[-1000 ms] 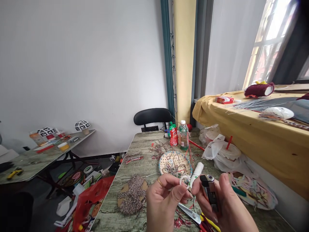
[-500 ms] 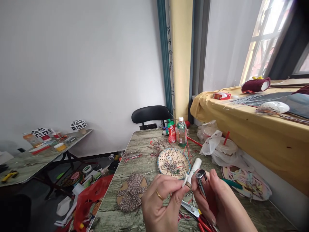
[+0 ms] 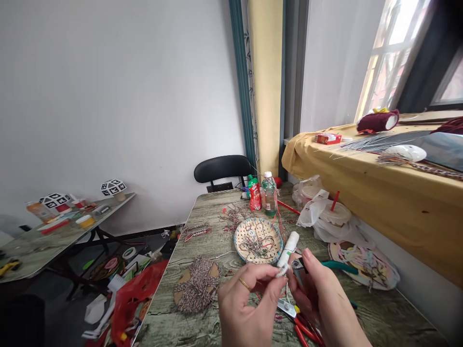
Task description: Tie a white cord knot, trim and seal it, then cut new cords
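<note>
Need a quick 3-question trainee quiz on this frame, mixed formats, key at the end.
1. True or false: the right hand holds a lighter.
2. Which lies directly behind the hands on the table? A) woven basket B) laptop C) frying pan
3. Fill in: the left hand pinches a thin white ___ between thumb and fingers.

Key: 1 true; 2 A; 3 cord. The lighter's metal top sits right beside the cord's end, and scissors lie on the table under the hands.

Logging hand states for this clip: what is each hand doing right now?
Left hand: fingers pinched on the end of a thin white cord.
Right hand: closed around a silver metal lighter.
</note>
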{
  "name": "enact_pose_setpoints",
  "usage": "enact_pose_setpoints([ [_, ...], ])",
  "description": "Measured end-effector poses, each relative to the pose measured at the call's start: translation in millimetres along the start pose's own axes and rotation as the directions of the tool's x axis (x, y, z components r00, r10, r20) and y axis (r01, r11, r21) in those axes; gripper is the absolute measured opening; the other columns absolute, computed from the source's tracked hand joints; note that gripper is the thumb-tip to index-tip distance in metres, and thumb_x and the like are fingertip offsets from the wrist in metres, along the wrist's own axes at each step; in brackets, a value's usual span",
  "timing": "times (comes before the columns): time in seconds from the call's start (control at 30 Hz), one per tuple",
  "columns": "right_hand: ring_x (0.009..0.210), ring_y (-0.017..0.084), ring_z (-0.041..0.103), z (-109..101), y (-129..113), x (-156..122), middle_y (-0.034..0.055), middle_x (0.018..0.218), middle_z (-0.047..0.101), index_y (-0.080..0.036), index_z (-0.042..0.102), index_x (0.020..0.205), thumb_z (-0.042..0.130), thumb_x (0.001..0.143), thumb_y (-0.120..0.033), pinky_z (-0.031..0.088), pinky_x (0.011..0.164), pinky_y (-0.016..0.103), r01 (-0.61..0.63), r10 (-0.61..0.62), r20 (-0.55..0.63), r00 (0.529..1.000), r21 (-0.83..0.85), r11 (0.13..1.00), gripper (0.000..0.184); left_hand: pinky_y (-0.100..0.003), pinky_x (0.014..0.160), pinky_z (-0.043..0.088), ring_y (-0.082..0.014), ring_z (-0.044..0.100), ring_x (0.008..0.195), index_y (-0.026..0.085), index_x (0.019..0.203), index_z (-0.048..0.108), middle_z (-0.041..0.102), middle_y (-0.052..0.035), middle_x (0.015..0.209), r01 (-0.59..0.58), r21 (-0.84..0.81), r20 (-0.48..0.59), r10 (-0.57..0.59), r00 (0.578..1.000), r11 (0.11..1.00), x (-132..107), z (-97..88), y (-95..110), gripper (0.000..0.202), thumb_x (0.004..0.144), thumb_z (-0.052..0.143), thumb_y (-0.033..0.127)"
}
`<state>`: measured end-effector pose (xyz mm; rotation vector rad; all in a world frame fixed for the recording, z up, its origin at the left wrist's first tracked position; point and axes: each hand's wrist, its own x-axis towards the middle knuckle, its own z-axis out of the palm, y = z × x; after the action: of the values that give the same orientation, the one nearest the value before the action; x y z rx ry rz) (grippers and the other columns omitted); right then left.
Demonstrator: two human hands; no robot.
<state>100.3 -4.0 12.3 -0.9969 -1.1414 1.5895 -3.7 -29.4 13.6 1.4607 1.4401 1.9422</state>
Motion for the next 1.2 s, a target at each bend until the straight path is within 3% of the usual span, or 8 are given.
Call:
enact_pose_setpoints([
  [0.17, 0.041, 0.006, 0.017, 1, 1, 0, -0.0074, 0.042, 0.023, -0.019, 0.036, 0.048, 0.039, 0.080, -0.064, 0.013, 0.041, 0.024, 0.002, -0.002, -0.044, 0.999, 0.012, 1.000, 0.055, -0.022, 0.050, 0.046, -0.0125, 0.058, 0.049, 0.024, 0.060, 0.069, 0.068, 0.0029, 0.055, -0.007, 0.061, -0.045, 0.010, 0.999, 0.998, -3, 1.1, -1, 0.012, 0.061, 0.073, 0.012],
  [0.33, 0.038, 0.006, 0.015, -4, 7, 3, -0.0077, 0.040, 0.023, -0.020, 0.040, 0.050, 0.040, 0.080, -0.063, 0.012, 0.040, 0.024, -0.031, 0.030, 0.011, 0.999, 0.044, 0.999, 0.053, -0.021, 0.053, 0.048, -0.0131, 0.061, 0.055, 0.023, 0.061, 0.069, 0.069, 0.0026, 0.058, 0.026, -0.058, -0.052, -0.029, 0.998, 0.998, -2, 0.9, -5, 0.014, 0.060, 0.074, 0.009],
  [0.5, 0.038, 0.007, 0.015, -7, 4, 3, -0.0075, 0.040, 0.023, -0.020, 0.044, 0.051, 0.044, 0.077, -0.064, 0.013, 0.038, 0.023, -0.080, 0.079, 0.025, 0.997, 0.026, 0.996, 0.052, -0.020, 0.055, 0.049, -0.0127, 0.062, 0.057, 0.024, 0.064, 0.071, 0.069, 0.0028, 0.060, -0.013, -0.102, -0.032, 0.010, 0.999, 0.995, 0, -0.4, -6, 0.015, 0.060, 0.074, 0.010],
  [0.7, 0.038, 0.007, 0.020, -12, 2, 2, -0.0067, 0.041, 0.026, -0.020, 0.047, 0.050, 0.045, 0.078, -0.063, 0.021, 0.037, 0.022, -0.096, 0.096, 0.028, 0.995, -0.010, 0.995, 0.052, -0.016, 0.056, 0.049, -0.0101, 0.062, 0.057, 0.023, 0.067, 0.070, 0.069, 0.0044, 0.061, -0.075, -0.023, 0.053, 0.076, 0.996, 0.997, 3, -4.9, -7, 0.016, 0.064, 0.072, 0.007],
  [0.87, 0.041, 0.009, 0.022, -18, 3, 0, -0.0069, 0.045, 0.027, -0.021, 0.048, 0.052, 0.056, 0.075, -0.057, 0.025, 0.038, 0.022, -0.059, 0.059, 0.006, 0.998, -0.043, 0.997, 0.043, -0.017, 0.056, 0.049, -0.0108, 0.062, 0.057, 0.021, 0.069, 0.070, 0.069, 0.0030, 0.062, -0.124, 0.009, 0.108, 0.123, 0.987, 0.992, 5, -5.6, -7, 0.015, 0.065, 0.071, 0.007],
  [1.03, 0.044, 0.010, 0.027, -19, 2, -2, -0.0050, 0.047, 0.032, -0.021, 0.048, 0.052, 0.057, 0.076, -0.053, 0.029, 0.041, 0.023, -0.016, 0.008, -0.070, 0.998, -0.112, 0.994, 0.041, -0.018, 0.056, 0.048, -0.0108, 0.061, 0.058, 0.022, 0.070, 0.070, 0.068, 0.0030, 0.064, -0.118, -0.041, 0.078, 0.121, 0.990, 0.992, 4, -3.3, -9, 0.014, 0.067, 0.070, 0.009],
  [1.2, 0.046, 0.011, 0.028, -22, 6, -1, -0.0048, 0.049, 0.034, -0.022, 0.047, 0.054, 0.064, 0.071, -0.049, 0.031, 0.042, 0.024, 0.043, -0.052, -0.061, 0.997, -0.143, 0.989, 0.036, -0.016, 0.057, 0.047, -0.0095, 0.061, 0.059, 0.024, 0.071, 0.070, 0.069, 0.0046, 0.065, -0.119, -0.028, 0.099, 0.121, 0.988, 0.992, 3, -2.2, -10, 0.018, 0.066, 0.070, 0.007],
])
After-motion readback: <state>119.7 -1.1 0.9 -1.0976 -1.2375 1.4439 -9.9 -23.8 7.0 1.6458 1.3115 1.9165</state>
